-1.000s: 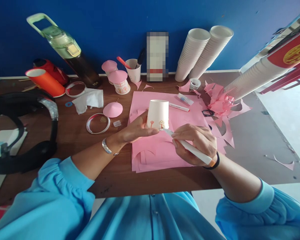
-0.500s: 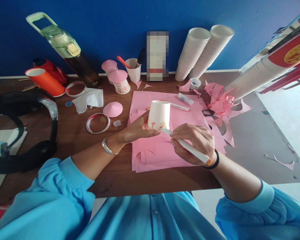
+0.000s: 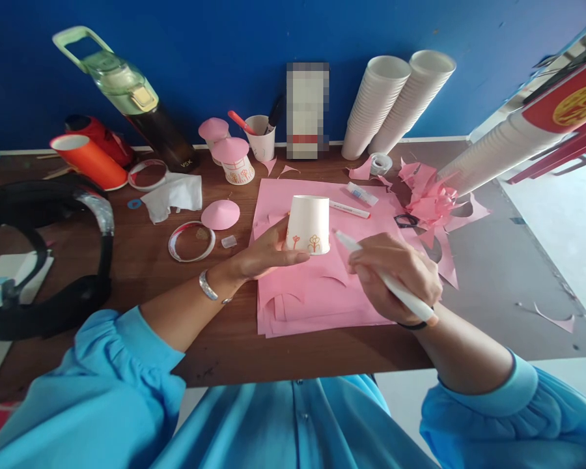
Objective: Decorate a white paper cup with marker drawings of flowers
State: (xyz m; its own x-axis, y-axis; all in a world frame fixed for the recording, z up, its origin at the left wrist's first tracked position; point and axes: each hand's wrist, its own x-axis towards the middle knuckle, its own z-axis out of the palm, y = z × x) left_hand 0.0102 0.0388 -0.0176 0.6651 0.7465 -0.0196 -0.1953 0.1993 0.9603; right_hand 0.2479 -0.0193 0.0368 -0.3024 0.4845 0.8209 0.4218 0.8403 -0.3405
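A flat blue wall [image 3: 215,52] is backing a wood-grained bench [image 3: 224,352]. Thin, smooth pink sheets [image 3: 283,306] are lying there in an uneven pile. Three ridged stacks [image 3: 376,107] of white paper cups are showing: two near the wall, one slanting at the right in a red wrapper. Curved, crumpled pink scraps [image 3: 427,195] are heaping beside that one. One dark bottle [image 3: 166,140] is wearing a green lid with a looped handle.

The left hand [image 3: 264,254] is holding one cup [image 3: 308,225] above the sheets, its fingers grasping the left side. The cup is tapering upward, narrow end on top, white and plain above; two line-drawn flowers, one red, one orange, are showing whole near its wide lower rim.

The right hand [image 3: 400,264] is gripping one white pen [image 3: 405,296], fingers closing round the barrel; the tip is pointing toward the cup, just beside it, apart.

Three pink cones [image 3: 221,213] are sitting leftward, two capping cups, one on the bench. Two round tape rings [image 3: 171,244] are lying nearby.
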